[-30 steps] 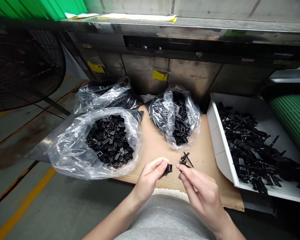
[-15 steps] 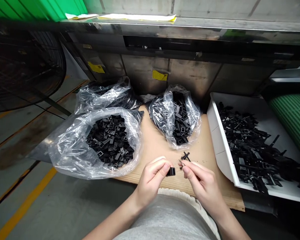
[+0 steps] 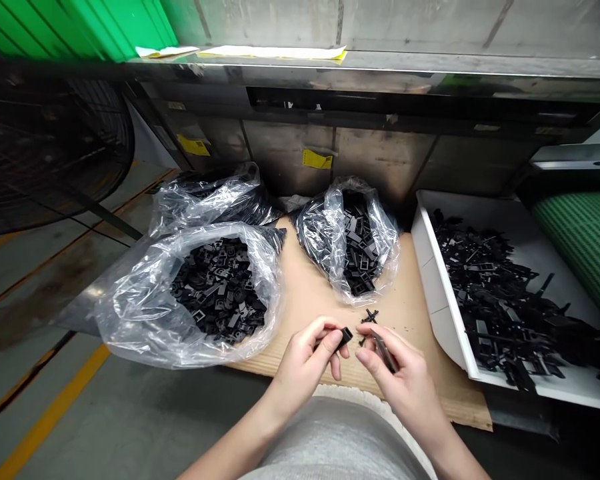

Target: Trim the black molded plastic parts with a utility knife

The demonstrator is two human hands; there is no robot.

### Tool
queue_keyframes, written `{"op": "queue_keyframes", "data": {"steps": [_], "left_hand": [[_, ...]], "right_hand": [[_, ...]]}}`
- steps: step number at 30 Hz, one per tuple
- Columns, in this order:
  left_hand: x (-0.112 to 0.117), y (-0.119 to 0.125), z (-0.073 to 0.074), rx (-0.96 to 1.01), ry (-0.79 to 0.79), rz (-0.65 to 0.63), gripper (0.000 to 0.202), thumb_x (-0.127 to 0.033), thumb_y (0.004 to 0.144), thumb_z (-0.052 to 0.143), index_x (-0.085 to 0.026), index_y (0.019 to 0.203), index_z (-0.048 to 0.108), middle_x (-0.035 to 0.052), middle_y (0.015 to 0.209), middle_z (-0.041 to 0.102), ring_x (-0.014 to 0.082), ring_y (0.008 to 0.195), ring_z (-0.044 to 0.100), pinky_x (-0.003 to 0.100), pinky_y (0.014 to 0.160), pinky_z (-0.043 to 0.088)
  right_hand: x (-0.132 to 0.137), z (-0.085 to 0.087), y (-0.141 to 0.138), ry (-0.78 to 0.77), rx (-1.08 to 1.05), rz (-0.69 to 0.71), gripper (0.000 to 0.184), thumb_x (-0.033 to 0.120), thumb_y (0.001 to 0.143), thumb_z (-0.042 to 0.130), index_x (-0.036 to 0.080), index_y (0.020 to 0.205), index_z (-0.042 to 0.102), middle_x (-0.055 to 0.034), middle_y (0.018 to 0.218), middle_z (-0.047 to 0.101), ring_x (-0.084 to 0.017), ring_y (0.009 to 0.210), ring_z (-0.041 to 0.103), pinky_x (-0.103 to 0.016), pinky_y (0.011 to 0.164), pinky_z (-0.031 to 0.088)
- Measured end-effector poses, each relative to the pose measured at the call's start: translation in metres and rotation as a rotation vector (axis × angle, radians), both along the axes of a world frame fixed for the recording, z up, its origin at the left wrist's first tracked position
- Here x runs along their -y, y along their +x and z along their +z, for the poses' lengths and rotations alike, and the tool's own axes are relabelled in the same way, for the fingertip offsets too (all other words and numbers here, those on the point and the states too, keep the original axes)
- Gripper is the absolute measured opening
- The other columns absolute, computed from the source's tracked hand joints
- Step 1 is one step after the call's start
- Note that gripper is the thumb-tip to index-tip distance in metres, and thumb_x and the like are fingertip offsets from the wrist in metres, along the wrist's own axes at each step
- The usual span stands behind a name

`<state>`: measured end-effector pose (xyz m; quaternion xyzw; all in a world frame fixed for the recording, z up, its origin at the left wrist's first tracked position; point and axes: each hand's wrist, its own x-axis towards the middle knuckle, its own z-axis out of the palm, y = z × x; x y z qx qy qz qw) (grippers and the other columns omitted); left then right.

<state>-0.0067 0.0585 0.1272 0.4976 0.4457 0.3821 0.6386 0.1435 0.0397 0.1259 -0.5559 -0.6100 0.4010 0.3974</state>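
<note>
My left hand pinches a small black plastic part with a rectangular opening, just above the cardboard. To its right, my right hand is closed around a slim dark metal tool. The tool lies slanted across the palm, and its exact kind does not show. A gap separates the two hands. Between and beyond them, a black cross-shaped plastic scrap rests on the cardboard sheet.
A clear bag of small black parts lies open at left, with another bag behind it. A third open bag stands mid-back. At right is a white tray of black pieces beside a green conveyor belt. A fan stands far left.
The black part has been turned in my left fingers, so its opening faces upward more. In my right hand the metal tool has swung back towards the palm. The view has tilted up slightly.
</note>
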Motion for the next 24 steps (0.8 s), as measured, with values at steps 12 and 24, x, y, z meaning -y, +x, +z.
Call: {"op": "queue_keyframes", "data": {"steps": [12, 24], "left_hand": [[-0.002, -0.008, -0.003, 0.186, 0.011, -0.024, 0.015, -0.022, 0.081, 0.055, -0.014, 0.089, 0.065, 0.004, 0.082, 0.057, 0.0145, 0.076, 0.052, 0.025, 0.073, 0.039], [-0.001, -0.007, 0.001, 0.031, 0.162, -0.028, 0.02, -0.015, 0.082, 0.053, -0.027, 0.09, 0.066, -0.0017, 0.089, 0.059, 0.0124, 0.089, 0.053, 0.018, 0.081, 0.038]], "right_hand": [[0.001, 0.002, 0.009, 0.137, 0.254, 0.047, 0.028, 0.024, 0.09, 0.032, 0.017, 0.109, 0.051, -0.0062, 0.089, 0.052, -0.014, 0.081, 0.055, -0.024, 0.069, 0.042], [0.006, 0.005, 0.002, 0.348, 0.193, 0.034, 0.014, 0.012, 0.085, 0.042, 0.016, 0.082, 0.056, -0.0001, 0.062, 0.053, -0.01, 0.056, 0.049, -0.021, 0.054, 0.037]]}}
